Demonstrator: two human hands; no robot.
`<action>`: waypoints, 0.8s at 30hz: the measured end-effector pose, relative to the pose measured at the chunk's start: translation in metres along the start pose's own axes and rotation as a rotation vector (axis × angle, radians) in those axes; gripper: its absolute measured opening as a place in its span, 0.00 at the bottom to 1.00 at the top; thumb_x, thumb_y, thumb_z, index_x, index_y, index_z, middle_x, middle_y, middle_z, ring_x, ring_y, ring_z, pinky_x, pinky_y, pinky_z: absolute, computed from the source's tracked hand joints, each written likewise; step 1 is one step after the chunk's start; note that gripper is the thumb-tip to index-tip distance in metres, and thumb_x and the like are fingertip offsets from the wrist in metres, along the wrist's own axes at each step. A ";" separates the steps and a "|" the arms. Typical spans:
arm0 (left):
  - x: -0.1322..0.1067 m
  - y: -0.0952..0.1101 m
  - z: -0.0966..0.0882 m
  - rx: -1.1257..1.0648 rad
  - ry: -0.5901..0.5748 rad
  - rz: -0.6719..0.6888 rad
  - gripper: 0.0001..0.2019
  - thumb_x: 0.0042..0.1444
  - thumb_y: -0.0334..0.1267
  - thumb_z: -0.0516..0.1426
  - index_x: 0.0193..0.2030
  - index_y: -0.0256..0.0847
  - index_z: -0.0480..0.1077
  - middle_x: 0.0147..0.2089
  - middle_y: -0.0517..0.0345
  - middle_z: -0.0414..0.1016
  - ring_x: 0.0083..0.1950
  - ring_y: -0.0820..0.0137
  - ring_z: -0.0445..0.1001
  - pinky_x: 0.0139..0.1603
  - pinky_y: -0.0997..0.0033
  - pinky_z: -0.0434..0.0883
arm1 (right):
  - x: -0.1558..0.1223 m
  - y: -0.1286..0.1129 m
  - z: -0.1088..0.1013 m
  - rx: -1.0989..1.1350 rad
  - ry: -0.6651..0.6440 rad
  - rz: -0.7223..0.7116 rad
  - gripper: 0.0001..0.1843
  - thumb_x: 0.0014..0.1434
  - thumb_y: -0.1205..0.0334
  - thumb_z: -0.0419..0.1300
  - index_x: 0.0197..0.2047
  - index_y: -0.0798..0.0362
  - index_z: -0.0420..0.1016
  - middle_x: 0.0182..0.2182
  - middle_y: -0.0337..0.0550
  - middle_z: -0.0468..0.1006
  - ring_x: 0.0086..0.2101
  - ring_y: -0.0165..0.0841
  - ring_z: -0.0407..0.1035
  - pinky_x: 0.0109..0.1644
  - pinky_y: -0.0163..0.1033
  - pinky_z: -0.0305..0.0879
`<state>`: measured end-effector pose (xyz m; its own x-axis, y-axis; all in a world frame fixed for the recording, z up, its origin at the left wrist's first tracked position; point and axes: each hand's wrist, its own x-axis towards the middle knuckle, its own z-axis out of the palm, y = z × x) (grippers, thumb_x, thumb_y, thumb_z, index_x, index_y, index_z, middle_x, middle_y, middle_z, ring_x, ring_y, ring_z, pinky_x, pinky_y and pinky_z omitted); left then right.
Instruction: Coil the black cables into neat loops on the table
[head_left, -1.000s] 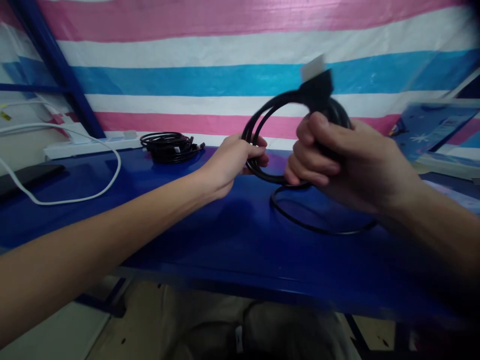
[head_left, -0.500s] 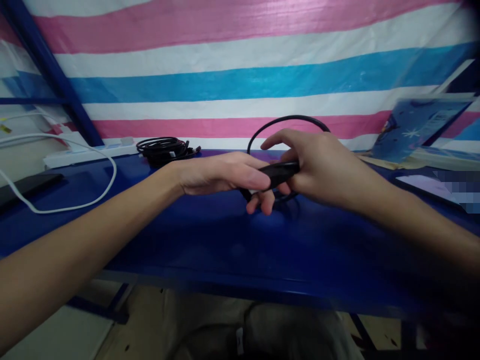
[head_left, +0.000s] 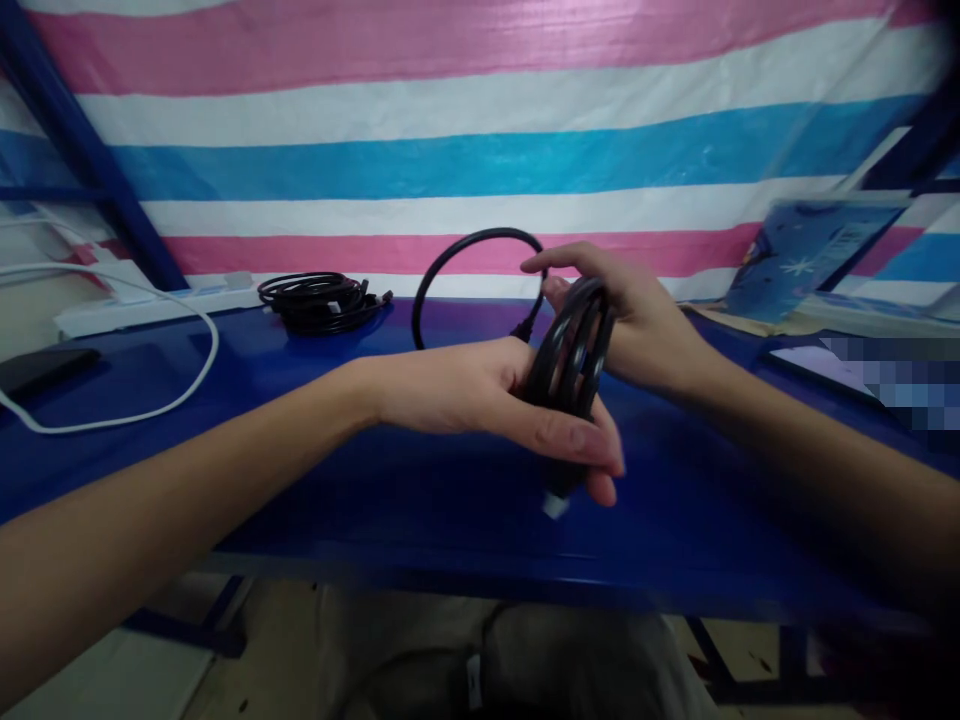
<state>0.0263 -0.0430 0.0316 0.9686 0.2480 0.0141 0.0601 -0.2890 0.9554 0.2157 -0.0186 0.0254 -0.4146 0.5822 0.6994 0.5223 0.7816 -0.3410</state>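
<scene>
A bundled black cable [head_left: 574, 350] is held above the blue table between my two hands. My left hand [head_left: 495, 400] wraps its thumb and fingers round the lower part of the bundle, and a small whitish piece shows below the fingers. My right hand [head_left: 622, 310] grips the upper end of the bundle, its index finger stretched toward the left. From the bundle a loose length of cable arcs up and over to the left behind my left hand. A dark connector shows beside my left knuckles. Some of my right fingers are hidden behind the bundle.
Another coiled black cable [head_left: 322, 303] lies at the back left of the blue table [head_left: 450, 500]. A white power strip [head_left: 157, 310], a white cord [head_left: 214, 350] and a dark flat device [head_left: 45, 370] are on the left. A phone [head_left: 825, 370] and a blue package [head_left: 814, 255] are at right.
The cable bundle has turned from nearly level to steeply upright, and its loops now face me. My left hand has moved right and lower on it. The loose arc has swung left.
</scene>
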 end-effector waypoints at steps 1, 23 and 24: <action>0.003 -0.002 0.004 -0.082 -0.018 0.026 0.09 0.60 0.43 0.59 0.39 0.39 0.75 0.40 0.55 0.81 0.44 0.72 0.78 0.49 0.73 0.72 | -0.001 -0.002 0.001 -0.060 0.014 -0.046 0.18 0.58 0.69 0.53 0.50 0.51 0.73 0.35 0.40 0.78 0.31 0.32 0.72 0.35 0.38 0.67; 0.018 -0.002 0.012 -0.370 -0.053 0.088 0.21 0.59 0.57 0.54 0.44 0.42 0.76 0.37 0.58 0.82 0.43 0.67 0.79 0.56 0.63 0.72 | 0.013 -0.013 -0.010 -0.247 0.078 -0.259 0.08 0.63 0.62 0.54 0.33 0.52 0.71 0.24 0.35 0.72 0.25 0.27 0.65 0.29 0.34 0.53; 0.022 -0.001 0.009 -0.400 -0.039 0.094 0.20 0.59 0.56 0.54 0.40 0.41 0.76 0.35 0.58 0.82 0.42 0.67 0.80 0.55 0.64 0.72 | 0.017 -0.014 -0.014 -0.330 0.075 -0.318 0.09 0.64 0.61 0.53 0.35 0.51 0.72 0.25 0.35 0.72 0.26 0.27 0.66 0.30 0.34 0.52</action>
<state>0.0495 -0.0459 0.0279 0.9743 0.2005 0.1029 -0.1202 0.0758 0.9899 0.2122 -0.0228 0.0509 -0.5440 0.2983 0.7843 0.5924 0.7985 0.1073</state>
